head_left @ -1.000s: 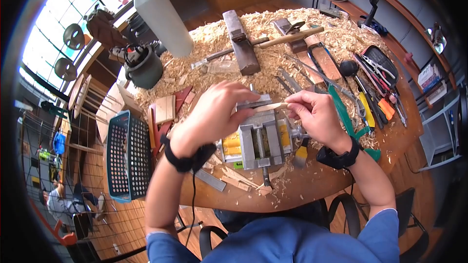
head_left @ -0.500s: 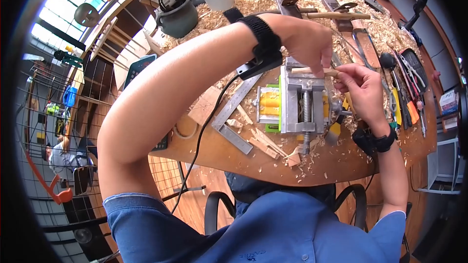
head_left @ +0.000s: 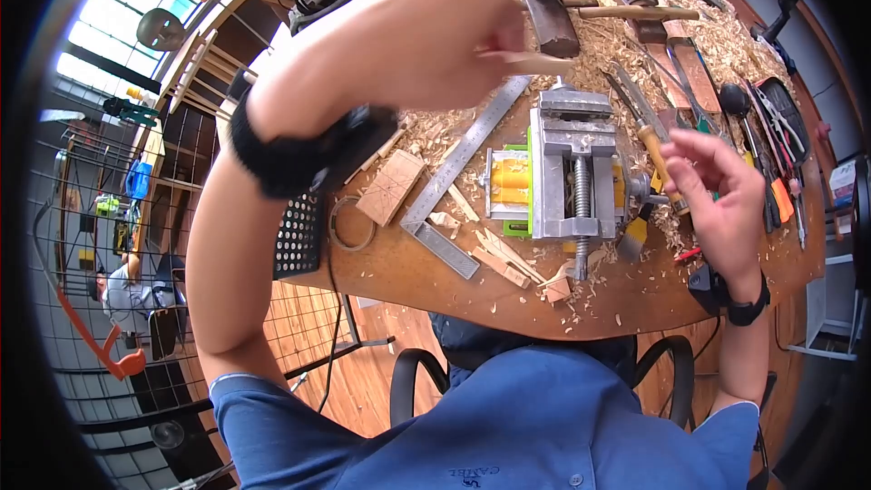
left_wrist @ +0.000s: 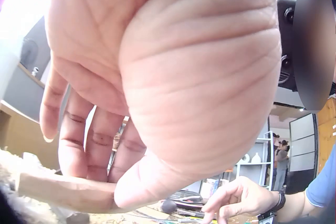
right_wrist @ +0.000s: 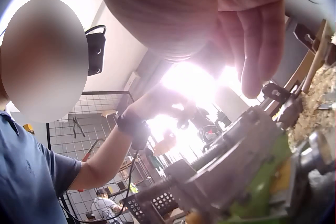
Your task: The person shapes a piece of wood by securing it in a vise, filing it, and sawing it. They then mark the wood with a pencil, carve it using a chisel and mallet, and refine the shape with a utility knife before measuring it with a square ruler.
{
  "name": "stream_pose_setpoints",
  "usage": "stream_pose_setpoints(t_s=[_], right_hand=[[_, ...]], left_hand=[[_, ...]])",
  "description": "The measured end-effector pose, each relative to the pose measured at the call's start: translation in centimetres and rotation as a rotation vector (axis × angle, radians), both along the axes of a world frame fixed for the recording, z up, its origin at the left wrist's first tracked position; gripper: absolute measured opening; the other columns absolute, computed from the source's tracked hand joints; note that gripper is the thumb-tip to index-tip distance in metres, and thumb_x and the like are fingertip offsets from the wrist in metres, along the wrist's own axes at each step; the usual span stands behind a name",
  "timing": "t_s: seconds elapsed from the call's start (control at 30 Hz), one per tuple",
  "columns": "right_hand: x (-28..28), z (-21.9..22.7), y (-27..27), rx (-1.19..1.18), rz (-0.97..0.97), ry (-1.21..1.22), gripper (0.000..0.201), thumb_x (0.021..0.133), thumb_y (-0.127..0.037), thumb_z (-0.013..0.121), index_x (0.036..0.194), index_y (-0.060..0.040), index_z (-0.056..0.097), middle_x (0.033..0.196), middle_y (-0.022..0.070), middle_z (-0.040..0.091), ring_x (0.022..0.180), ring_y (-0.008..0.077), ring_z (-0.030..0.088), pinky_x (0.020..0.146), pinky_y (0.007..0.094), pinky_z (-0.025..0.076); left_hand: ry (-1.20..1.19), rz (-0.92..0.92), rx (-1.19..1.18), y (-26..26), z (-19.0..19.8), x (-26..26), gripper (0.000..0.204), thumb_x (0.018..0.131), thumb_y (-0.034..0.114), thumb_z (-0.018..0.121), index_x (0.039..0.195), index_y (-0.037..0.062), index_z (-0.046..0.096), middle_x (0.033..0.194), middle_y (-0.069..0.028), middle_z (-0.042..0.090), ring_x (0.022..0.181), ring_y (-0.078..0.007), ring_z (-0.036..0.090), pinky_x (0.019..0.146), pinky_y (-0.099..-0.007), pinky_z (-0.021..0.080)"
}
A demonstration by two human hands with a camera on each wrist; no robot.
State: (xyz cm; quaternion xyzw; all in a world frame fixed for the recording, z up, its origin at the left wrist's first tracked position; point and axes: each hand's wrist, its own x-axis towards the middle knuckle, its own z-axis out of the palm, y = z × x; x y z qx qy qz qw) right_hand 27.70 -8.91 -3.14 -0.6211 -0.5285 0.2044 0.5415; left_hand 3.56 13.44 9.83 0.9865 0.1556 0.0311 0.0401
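Left fingers (left_wrist: 101,141) pinching wood strip (left_wrist: 68,191) | right fingers (right_wrist: 271,40) loosely bent | vise (head_left: 550,195) between them | plane (head_left: 552,25), shavings (head_left: 597,47) beyond

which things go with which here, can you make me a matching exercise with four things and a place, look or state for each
Things:
1. wood strip
2. vise
3. square
4. basket

Descriptions:
A. L-shaped metal, lying flat on the bench
B. pinched in the left hand
C. dark, with rows of round holes
D. grey, with a long threaded screw

Right pairs: 1-B, 2-D, 3-A, 4-C
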Motion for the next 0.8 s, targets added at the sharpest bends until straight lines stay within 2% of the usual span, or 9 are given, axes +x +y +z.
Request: stream_pose_setpoints(t_s=[0.1,0.13,0.17,0.23,0.27,0.37,0.53,0.67,0.8], right_hand=[[0.9,-0.8,-2.5,-0.175,0.088,-0.221,0.021,0.097,-0.004,0.077,0.117,0.002,0.076,0.104,0.0092,0.079,0.083,0.0092,0.072,0.073,0.0265,0.058],[0.7,-1.0,-3.1,-0.215,0.105,-0.22,0.021,0.091,-0.003,0.08,0.112,0.0022,0.076,0.104,0.0134,0.079,0.085,0.018,0.076,0.076,0.0321,0.059],[0.8,-1.4,-3.4,-0.22,0.103,-0.217,0.021,0.091,-0.003,0.08,0.112,0.0022,0.076,0.104,0.0134,0.079,0.085,0.018,0.076,0.076,0.0321,0.059],[1.2,-2.5,-3.8,-0.139,0.204,-0.572,0.024,0.086,-0.002,0.082,0.109,0.002,0.076,0.107,0.0176,0.078,0.093,0.0312,0.077,0.083,0.0382,0.06],[1.1,-2.8,-3.9,-0.162,0.188,-0.621,0.027,0.08,-0.003,0.083,0.106,0.0015,0.075,0.112,0.0194,0.076,0.102,0.0392,0.072,0.09,0.0433,0.058],[1.2,-3.0,-3.8,-0.187,0.209,-0.724,0.03,0.078,-0.003,0.085,0.106,0.001,0.074,0.115,0.0172,0.075,0.105,0.0373,0.071,0.091,0.0437,0.058],[0.8,-3.3,-3.3,-0.231,0.241,-0.729,0.035,0.076,-0.003,0.085,0.108,0.0003,0.073,0.115,0.0163,0.074,0.107,0.0368,0.07,0.091,0.0438,0.057],[0.4,-4.1,-3.5,-0.307,0.278,-0.72,0.038,0.072,-0.003,0.086,0.108,-0.0001,0.072,0.111,0.016,0.071,0.104,0.0375,0.068,0.09,0.0451,0.056],[0.3,-4.7,-3.4,-0.311,0.278,-0.704,0.039,0.07,-0.003,0.086,0.106,-0.0001,0.072,0.109,0.0153,0.07,0.103,0.0377,0.068,0.09,0.0452,0.056]], left_hand=[[0.098,0.083,0.014,0.6,-1.1,-4.6,0.011,0.091,0.01,0.077,0.095,0.0003,0.082,0.081,-0.0134,0.076,0.072,-0.0262,0.074,0.069,-0.0375,0.058],[0.106,0.152,-0.029,0.1,-1.5,-5.6,0.011,0.091,0.01,0.077,0.094,0.0007,0.081,0.079,-0.0137,0.076,0.071,-0.0266,0.073,0.068,-0.0375,0.057],[0.116,0.221,-0.074,-0.4,-2.0,-6.4,0.011,0.091,0.011,0.077,0.093,0.001,0.081,0.077,-0.014,0.075,0.07,-0.0269,0.073,0.067,-0.0375,0.057],[0.146,0.237,-0.056,-1.0,-3.1,-8.0,0.011,0.091,0.011,0.077,0.092,0.0015,0.081,0.077,-0.014,0.075,0.069,-0.0275,0.073,0.066,-0.0377,0.056],[0.173,0.253,-0.033,-0.9,-3.5,-8.6,0.011,0.091,0.011,0.077,0.092,0.002,0.081,0.076,-0.0141,0.074,0.068,-0.0281,0.073,0.065,-0.0379,0.056],[0.033,0.223,-0.027,0.2,-4.5,-10.2,0.01,0.091,0.011,0.076,0.091,0.0028,0.081,0.075,-0.0132,0.074,0.068,-0.0289,0.072,0.066,-0.0375,0.055],[0.035,0.295,0.018,-0.1,-1.8,-9.8,0.012,0.089,0.008,0.075,0.096,0.0004,0.08,0.084,-0.0148,0.075,0.075,-0.0265,0.074,0.07,-0.0372,0.057],[-0.096,0.274,-0.012,-0.3,-0.8,-10.0,0.012,0.09,0.007,0.075,0.097,-0.002,0.078,0.085,-0.016,0.075,0.078,-0.0282,0.074,0.072,-0.0359,0.057],[-0.057,0.29,0.067,-0.5,0.9,-10.2,0.012,0.091,0.007,0.075,0.097,-0.0035,0.077,0.087,-0.0169,0.074,0.078,-0.0285,0.074,0.072,-0.0364,0.058]])
